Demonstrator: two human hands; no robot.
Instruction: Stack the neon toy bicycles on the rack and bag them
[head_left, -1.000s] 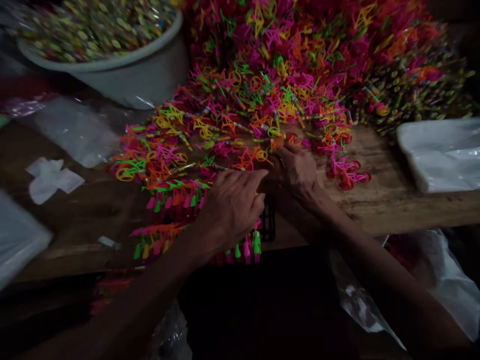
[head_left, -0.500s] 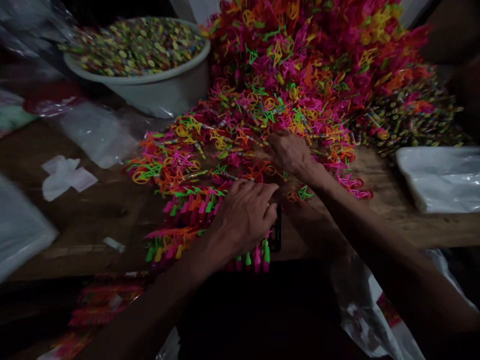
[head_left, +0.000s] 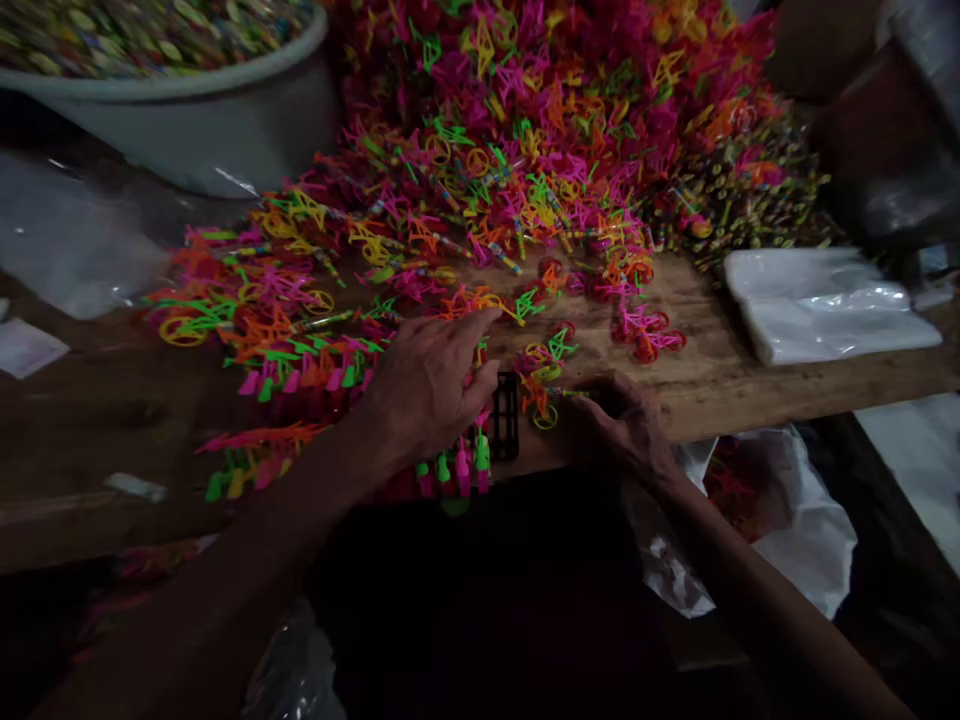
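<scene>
A huge heap of small neon plastic toys, pink, orange, green and yellow, covers the back of a wooden table. My left hand lies palm down, fingers stretched, on rows of the toys laid over a black grid rack at the front edge. My right hand is curled at the table's edge, pinching a thin stick-like piece beside a few loose toys.
A large pale basin full of small coloured pieces stands at the back left. A stack of clear plastic bags lies at the right. More plastic sheets lie at the left, and a white bag hangs below the table edge.
My right hand has come back from the heap to the table's front edge with a few toys. The left hand has stayed on the rows. The camera has shifted.
</scene>
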